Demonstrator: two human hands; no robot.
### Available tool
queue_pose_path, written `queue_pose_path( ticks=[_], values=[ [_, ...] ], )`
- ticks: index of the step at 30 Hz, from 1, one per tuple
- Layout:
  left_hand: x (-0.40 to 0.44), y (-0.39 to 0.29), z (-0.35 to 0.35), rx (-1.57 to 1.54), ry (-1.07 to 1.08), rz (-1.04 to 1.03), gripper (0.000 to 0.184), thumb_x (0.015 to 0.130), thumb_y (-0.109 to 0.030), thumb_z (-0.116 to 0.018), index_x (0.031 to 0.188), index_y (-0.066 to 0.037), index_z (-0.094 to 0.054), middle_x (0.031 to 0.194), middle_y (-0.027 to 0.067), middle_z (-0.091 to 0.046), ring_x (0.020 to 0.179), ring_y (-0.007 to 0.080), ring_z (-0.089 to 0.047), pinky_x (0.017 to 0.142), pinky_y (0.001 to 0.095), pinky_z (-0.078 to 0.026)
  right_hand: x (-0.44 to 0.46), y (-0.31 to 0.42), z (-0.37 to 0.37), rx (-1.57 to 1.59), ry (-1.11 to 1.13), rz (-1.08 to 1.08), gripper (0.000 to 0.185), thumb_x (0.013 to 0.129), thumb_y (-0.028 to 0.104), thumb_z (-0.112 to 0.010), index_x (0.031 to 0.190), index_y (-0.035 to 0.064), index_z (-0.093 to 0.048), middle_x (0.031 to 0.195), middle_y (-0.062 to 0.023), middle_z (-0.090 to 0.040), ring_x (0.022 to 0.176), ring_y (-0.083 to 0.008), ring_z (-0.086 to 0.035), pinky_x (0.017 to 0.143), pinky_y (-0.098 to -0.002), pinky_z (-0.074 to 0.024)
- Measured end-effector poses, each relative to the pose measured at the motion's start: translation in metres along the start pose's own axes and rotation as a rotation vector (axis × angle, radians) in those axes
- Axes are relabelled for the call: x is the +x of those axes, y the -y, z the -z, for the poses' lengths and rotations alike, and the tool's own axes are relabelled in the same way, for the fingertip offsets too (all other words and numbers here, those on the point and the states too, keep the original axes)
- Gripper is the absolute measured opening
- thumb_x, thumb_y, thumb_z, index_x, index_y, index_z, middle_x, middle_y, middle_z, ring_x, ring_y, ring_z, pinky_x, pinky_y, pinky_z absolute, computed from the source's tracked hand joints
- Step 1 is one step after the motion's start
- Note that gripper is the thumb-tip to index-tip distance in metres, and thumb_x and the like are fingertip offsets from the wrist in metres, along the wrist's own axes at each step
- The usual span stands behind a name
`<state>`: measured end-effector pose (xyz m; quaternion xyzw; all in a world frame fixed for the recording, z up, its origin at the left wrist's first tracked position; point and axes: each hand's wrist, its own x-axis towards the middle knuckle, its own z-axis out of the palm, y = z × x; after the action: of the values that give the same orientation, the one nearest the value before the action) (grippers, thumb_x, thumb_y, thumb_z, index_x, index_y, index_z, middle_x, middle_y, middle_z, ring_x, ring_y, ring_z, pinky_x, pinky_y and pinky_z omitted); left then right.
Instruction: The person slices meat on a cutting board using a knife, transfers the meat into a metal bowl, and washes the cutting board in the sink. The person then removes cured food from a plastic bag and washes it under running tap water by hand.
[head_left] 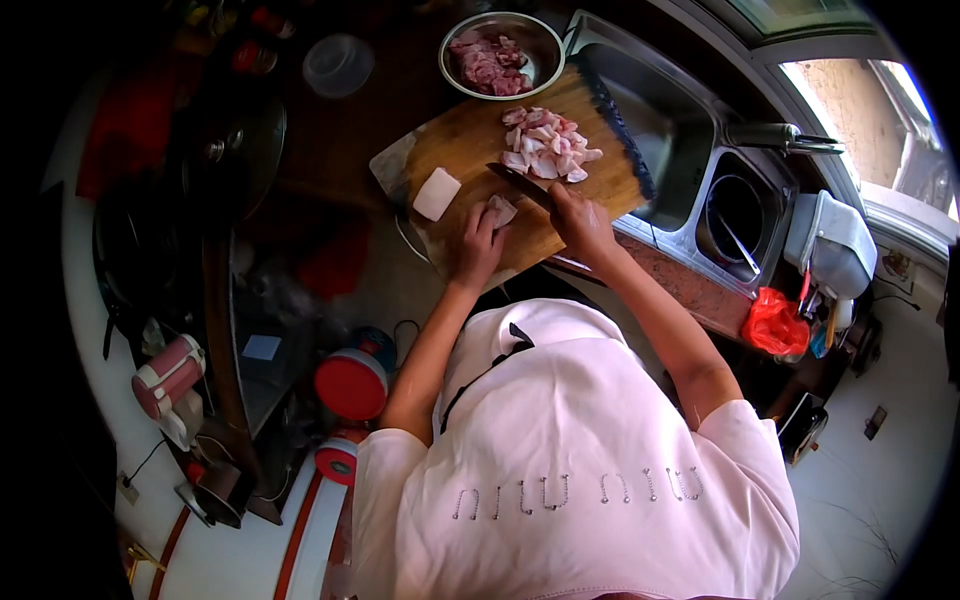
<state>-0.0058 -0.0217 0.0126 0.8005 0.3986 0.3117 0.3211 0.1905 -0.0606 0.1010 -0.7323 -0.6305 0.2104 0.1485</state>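
Note:
A wooden cutting board point(455, 150) lies in front of me at a slant. My left hand point(478, 248) presses its fingertips on a small pale piece of meat point(503, 209) near the board's close edge. Gripped by its handle in my right hand point(582, 222) is a dark-bladed knife point(518, 184), the blade pointing up and left, just above that piece. A heap of cut pink-and-white meat pieces point(545, 145) rests on the board beyond the knife. To the left sits a pale, squarish block of fatty meat point(437, 194).
A metal bowl point(546, 60) of reddish meat stands beyond the board. The sink point(650, 95) adjoins the board on the right, with a dark pot point(735, 205) in its smaller basin. Farther left are a clear plastic container point(338, 66) and a glass pot lid point(240, 150).

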Motion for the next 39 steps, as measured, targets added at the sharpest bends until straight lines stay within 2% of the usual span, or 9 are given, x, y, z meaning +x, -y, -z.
queue_pose_path(
  ticks=[2, 9, 13, 19, 26, 30, 32, 37, 39],
  values=[
    [-0.002, 0.003, -0.008, -0.114, -0.038, 0.02, 0.027, 0.078, -0.006, -0.068, 0.102, -0.002, -0.056, 0.104, 0.0169, -0.055, 0.091, 0.0372, -0.057, 0.076, 0.0387, -0.049, -0.006, 0.002, -0.003, 0.027, -0.017, 0.003, 0.019, 0.081, 0.01, -0.057, 0.094, 0.0084, -0.043, 0.076, -0.0201, -0.061, 0.072, -0.0429, -0.06, 0.06, -0.0523, -0.0452],
    [0.003, -0.01, -0.005, -0.169, -0.069, 0.116, 0.013, 0.08, -0.002, -0.065, 0.093, -0.004, -0.062, 0.1, 0.0139, -0.058, 0.088, 0.0345, -0.059, 0.073, 0.0401, -0.05, -0.038, 0.028, 0.008, 0.019, 0.146, -0.073, 0.019, 0.08, 0.008, -0.054, 0.094, 0.006, -0.042, 0.08, -0.0195, -0.06, 0.07, -0.0419, -0.06, 0.06, -0.051, -0.0468],
    [0.003, -0.005, -0.007, -0.136, -0.067, 0.102, 0.012, 0.08, -0.003, -0.064, 0.092, -0.005, -0.062, 0.1, 0.0136, -0.059, 0.087, 0.034, -0.06, 0.073, 0.04, -0.05, -0.04, 0.025, 0.002, -0.014, 0.161, -0.045, 0.02, 0.08, 0.008, -0.053, 0.096, 0.0053, -0.041, 0.08, -0.0194, -0.061, 0.068, -0.0418, -0.06, 0.059, -0.0512, -0.0474],
    [-0.007, 0.011, -0.018, -0.006, -0.017, 0.01, 0.01, 0.083, -0.004, -0.059, 0.093, -0.002, -0.06, 0.104, 0.0185, -0.056, 0.09, 0.0371, -0.057, 0.077, 0.0431, -0.048, -0.04, 0.043, -0.016, -0.158, 0.216, -0.174, 0.017, 0.082, 0.006, -0.05, 0.096, 0.005, -0.041, 0.08, -0.0204, -0.061, 0.068, -0.0417, -0.062, 0.059, -0.0499, -0.0494],
    [-0.001, 0.007, -0.009, 0.028, 0.084, 0.02, 0.013, 0.083, -0.005, -0.057, 0.096, -0.001, -0.06, 0.104, 0.0197, -0.055, 0.091, 0.0378, -0.055, 0.078, 0.0439, -0.048, 0.009, 0.052, -0.053, -0.073, 0.082, -0.103, 0.019, 0.082, 0.007, -0.05, 0.099, 0.0049, -0.041, 0.08, -0.0209, -0.063, 0.07, -0.0407, -0.062, 0.057, -0.0497, -0.0487],
    [-0.002, 0.021, -0.023, -0.014, 0.011, -0.054, 0.012, 0.08, -0.003, -0.058, 0.092, -0.001, -0.06, 0.099, 0.0187, -0.056, 0.09, 0.0377, -0.056, 0.077, 0.0438, -0.048, -0.009, 0.04, -0.046, -0.035, -0.004, -0.018, 0.019, 0.081, 0.007, -0.051, 0.098, 0.0055, -0.041, 0.077, -0.0197, -0.063, 0.068, -0.0405, -0.062, 0.056, -0.0491, -0.0488],
    [0.0, 0.021, -0.023, -0.043, -0.057, -0.067, 0.017, 0.077, 0.0, -0.061, 0.093, -0.002, -0.062, 0.095, 0.0192, -0.057, 0.088, 0.0385, -0.056, 0.077, 0.0449, -0.047, -0.033, 0.028, -0.037, -0.063, 0.103, -0.106, 0.02, 0.081, 0.008, -0.052, 0.098, 0.0057, -0.041, 0.078, -0.0201, -0.063, 0.068, -0.0403, -0.062, 0.056, -0.0493, -0.0484],
    [-0.002, 0.02, -0.024, -0.009, -0.027, -0.009, 0.014, 0.077, 0.0, -0.06, 0.091, -0.003, -0.061, 0.093, 0.0188, -0.055, 0.088, 0.0385, -0.056, 0.076, 0.0453, -0.046, -0.03, 0.031, -0.032, -0.072, 0.169, -0.166, 0.025, 0.079, 0.011, -0.057, 0.097, 0.0064, -0.041, 0.075, -0.0222, -0.063, 0.069, -0.0408, -0.062, 0.057, -0.051, -0.0471],
    [0.002, 0.018, -0.024, -0.012, -0.015, -0.017, 0.015, 0.077, -0.001, -0.059, 0.092, -0.003, -0.06, 0.092, 0.0186, -0.054, 0.088, 0.0385, -0.055, 0.076, 0.0453, -0.046, -0.02, 0.03, -0.04, -0.049, 0.114, -0.131, 0.024, 0.079, 0.011, -0.056, 0.097, 0.0065, -0.041, 0.074, -0.0216, -0.063, 0.069, -0.0414, -0.062, 0.057, -0.0511, -0.0468]
  ],
)
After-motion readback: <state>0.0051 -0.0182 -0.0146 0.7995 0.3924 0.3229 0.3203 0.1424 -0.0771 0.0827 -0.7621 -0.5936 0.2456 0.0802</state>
